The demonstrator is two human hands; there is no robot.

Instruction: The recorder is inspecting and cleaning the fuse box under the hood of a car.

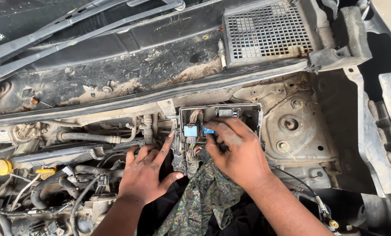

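The open fuse box (219, 114) sits in the middle of the dusty engine bay, just below the black cowl panel (130, 48). The right hand (237, 150) reaches into the fuse box, and its fingers (214, 129) close around a small blue relay (207, 130) at the lower edge; a second blue relay (190, 130) stands just to its left. The left hand (148, 172) rests on the left wall of the fuse box with fingers spread, holding nothing. A patterned cloth (204, 199) lies below the fuse box. I think a crooked pull could bend the relay pins, and the loose wires (194, 116) inside the fuse box could catch. The relay could also slip down into the engine bay.
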